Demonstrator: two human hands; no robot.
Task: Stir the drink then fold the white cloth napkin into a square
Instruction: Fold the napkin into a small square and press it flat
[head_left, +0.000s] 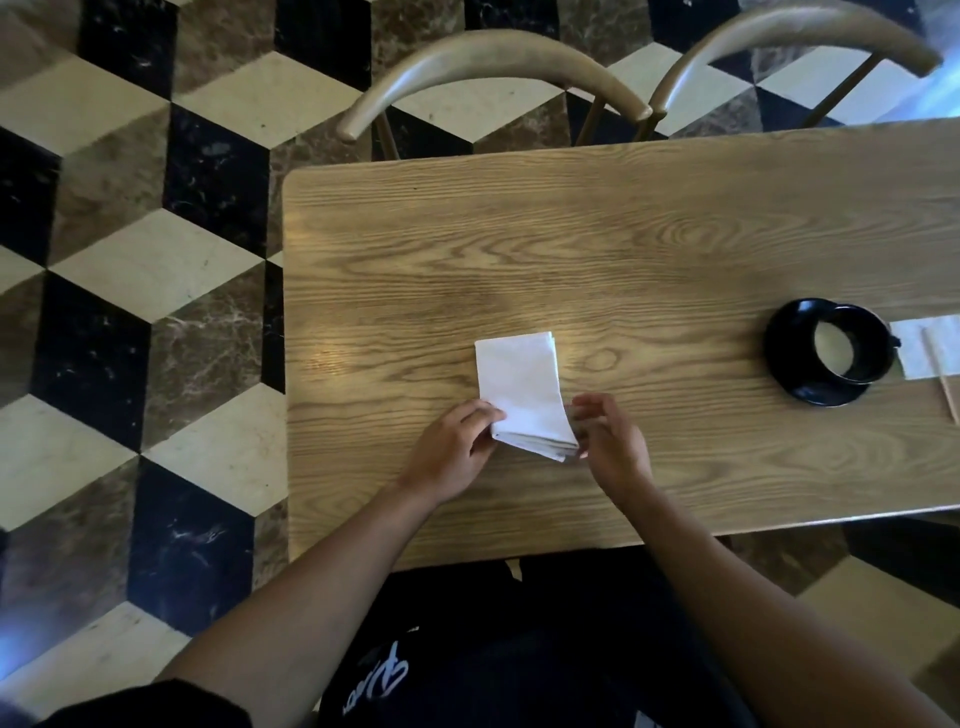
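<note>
**Spotter:** Head view, the only one you've got. The white cloth napkin (519, 389) lies on the wooden table (649, 249) as a tall, narrow strip, so it isn't square yet. Your left hand (457, 449) sits at its seven o'clock corner with fingers pinched together on the near-left edge. Your right hand (613, 441) is at its five o'clock, curled against the lifted near-right corner.

**Operator:** Is my right hand actually holding it?

**Spotter:** I can't tell. That side is blurred, and the fingers look loosely apart. The near end is raised and its stacked layers are fanning out (that's your risk). If you bring it over toward twelve o'clock with one side loose, the layers could slide and the edges land skewed. Fold too far or too short and you'll likely get a rectangle.

**Operator:** And the drink?

**Spotter:** The black cup (844, 345) on its saucer (810, 392) is well apart at three o'clock, with a stir stick (940, 379) beside it. A wide elbow swing could reach it.
</note>
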